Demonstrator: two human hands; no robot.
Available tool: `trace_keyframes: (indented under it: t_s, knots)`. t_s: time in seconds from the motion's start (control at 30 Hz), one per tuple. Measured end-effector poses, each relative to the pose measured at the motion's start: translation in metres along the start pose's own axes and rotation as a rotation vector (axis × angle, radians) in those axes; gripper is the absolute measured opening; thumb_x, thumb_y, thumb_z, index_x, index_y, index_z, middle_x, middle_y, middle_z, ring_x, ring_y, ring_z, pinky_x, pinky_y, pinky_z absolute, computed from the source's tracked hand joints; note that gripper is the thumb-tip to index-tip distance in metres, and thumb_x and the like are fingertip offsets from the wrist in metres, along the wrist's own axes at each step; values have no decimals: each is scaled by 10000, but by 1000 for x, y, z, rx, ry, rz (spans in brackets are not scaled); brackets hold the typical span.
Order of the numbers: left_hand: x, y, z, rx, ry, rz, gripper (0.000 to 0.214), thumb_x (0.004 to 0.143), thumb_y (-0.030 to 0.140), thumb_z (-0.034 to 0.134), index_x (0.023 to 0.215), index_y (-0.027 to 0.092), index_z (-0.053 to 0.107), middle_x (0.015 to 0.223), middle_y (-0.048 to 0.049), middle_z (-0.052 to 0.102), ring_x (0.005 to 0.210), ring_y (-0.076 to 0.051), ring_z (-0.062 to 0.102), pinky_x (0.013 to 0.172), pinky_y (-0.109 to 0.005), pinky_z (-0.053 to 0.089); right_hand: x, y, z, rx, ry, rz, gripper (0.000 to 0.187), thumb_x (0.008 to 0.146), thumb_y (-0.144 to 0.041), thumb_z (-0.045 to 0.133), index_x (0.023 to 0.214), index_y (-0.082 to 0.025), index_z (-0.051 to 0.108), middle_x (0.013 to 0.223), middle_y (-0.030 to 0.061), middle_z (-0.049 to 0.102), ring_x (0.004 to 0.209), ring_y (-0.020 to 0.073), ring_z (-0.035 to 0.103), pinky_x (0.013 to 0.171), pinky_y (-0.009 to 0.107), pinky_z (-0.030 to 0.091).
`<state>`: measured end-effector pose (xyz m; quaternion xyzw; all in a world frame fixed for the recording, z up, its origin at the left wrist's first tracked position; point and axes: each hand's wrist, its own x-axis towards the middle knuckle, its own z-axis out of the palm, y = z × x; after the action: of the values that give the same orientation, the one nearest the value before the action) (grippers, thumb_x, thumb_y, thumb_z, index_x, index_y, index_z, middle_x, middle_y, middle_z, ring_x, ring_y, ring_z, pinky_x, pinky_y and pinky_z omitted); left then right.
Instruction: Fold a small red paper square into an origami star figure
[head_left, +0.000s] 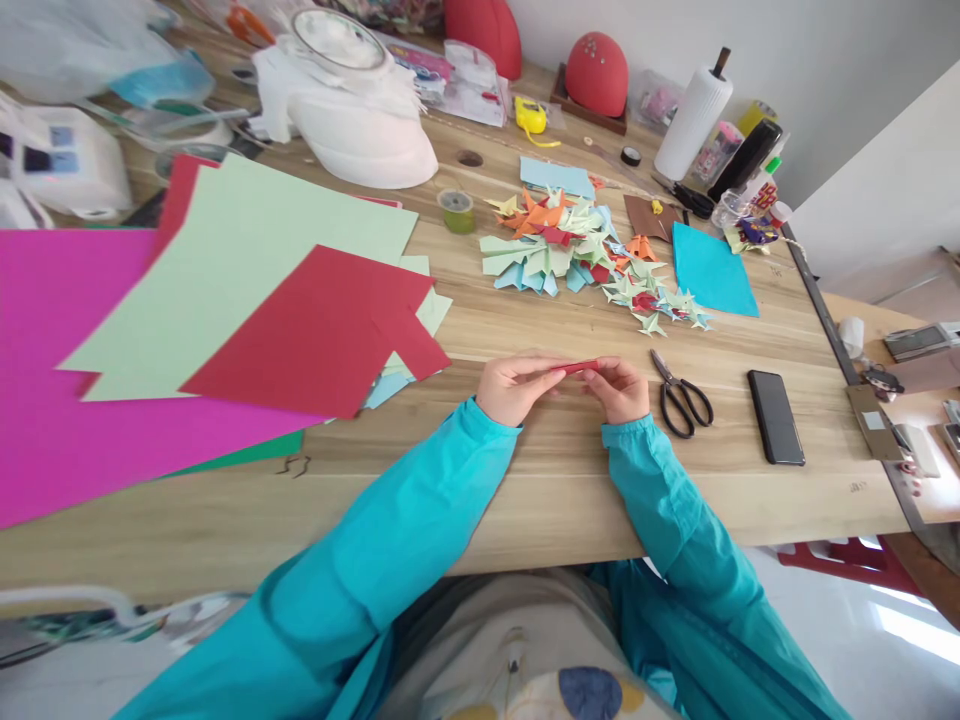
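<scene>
A narrow folded piece of red paper (577, 367) is pinched between my two hands, just above the wooden table. My left hand (517, 388) grips its left end and my right hand (621, 388) its right end; the fingers hide part of it. Close to the right hand lie black-handled scissors (679, 393), blades pointing away. Beyond my hands is a pile of folded paper pieces (566, 245) in pale green, orange, red and blue. Left of my hands, red paper (322, 330) overlaps large pale green sheets (247, 230).
A black phone (776, 418) lies at the right. Magenta paper (75, 400) covers the left side. Behind stand a white rounded object (360, 130), a yellow tape measure (531, 117), a red dome (597, 75) and a white bottle-like roll (691, 120). A turquoise square (714, 270) lies flat.
</scene>
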<state>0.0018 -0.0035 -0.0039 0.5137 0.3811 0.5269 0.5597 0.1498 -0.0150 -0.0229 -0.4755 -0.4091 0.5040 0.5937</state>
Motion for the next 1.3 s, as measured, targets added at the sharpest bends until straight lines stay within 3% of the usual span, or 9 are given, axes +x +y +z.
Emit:
trace_keyframes:
  t_s: [0.17, 0.3, 0.5, 0.67, 0.77, 0.9, 1.0, 1.2, 1.3]
  knots:
    - [4, -8, -6, 116, -3, 177, 92, 646, 226, 701, 732, 223, 733, 878, -54, 656, 833, -172, 603, 761, -316, 507, 4, 6, -2, -18, 12, -61, 214, 581, -341, 739, 705, -196, 642, 675, 4, 664, 571, 114, 595, 500, 241, 505]
    - [6, -12, -9, 181, 48, 234, 84, 661, 204, 675, 714, 236, 732, 842, -46, 622, 810, -159, 576, 738, -302, 485, 2, 2, -2, -32, 4, -38, 158, 604, -300, 717, 703, -203, 641, 698, 1, 667, 588, 123, 597, 518, 263, 515]
    - [5, -6, -8, 145, 21, 141, 107, 691, 255, 628, 700, 214, 726, 831, -53, 670, 818, -176, 600, 761, -307, 487, -5, -10, 0, 72, -28, 95, 172, 631, -316, 679, 747, -191, 654, 703, 13, 660, 603, 143, 607, 539, 301, 540]
    - [4, -5, -3, -102, 131, -164, 356, 680, 406, 642, 937, 162, 679, 858, -71, 693, 766, -209, 644, 627, -338, 542, -6, -15, 4, -64, 60, -5, 221, 596, -297, 733, 733, -179, 606, 658, -1, 636, 524, 117, 578, 489, 279, 522]
    - [4, -4, 0, -191, 150, -268, 434, 620, 472, 682, 872, 119, 660, 707, -64, 689, 626, -205, 649, 539, -337, 548, -6, -16, 6, -62, 94, -53, 301, 589, -280, 749, 810, -188, 567, 703, -10, 633, 545, 115, 597, 470, 259, 518]
    - [2, -4, 3, -51, 144, -227, 395, 497, 399, 781, 744, 114, 666, 650, -46, 689, 586, -187, 642, 550, -318, 557, -6, -15, 5, -59, 52, -60, 377, 591, -286, 754, 888, -197, 539, 698, -21, 631, 543, 104, 596, 485, 244, 516]
    - [1, -6, 3, 10, 133, -197, 360, 492, 379, 784, 720, 119, 684, 655, -46, 697, 602, -187, 649, 586, -321, 564, -5, -10, 6, -78, 1, -21, 424, 567, -328, 764, 905, -195, 545, 697, -15, 645, 559, 110, 595, 503, 249, 515]
    - [2, -7, 0, 29, 85, -190, 270, 554, 387, 747, 682, 152, 709, 658, -35, 703, 528, -166, 631, 566, -308, 556, -4, -3, 6, -179, -25, 7, 345, 519, -446, 760, 629, -166, 591, 551, -10, 603, 423, 88, 505, 400, 232, 425]
    - [2, -4, 0, 29, 68, -187, 258, 593, 401, 718, 697, 165, 715, 662, -27, 704, 511, -157, 621, 550, -295, 550, -4, -3, 5, -203, -7, -9, 340, 513, -451, 762, 589, -171, 584, 511, -15, 582, 416, 88, 490, 397, 229, 397]
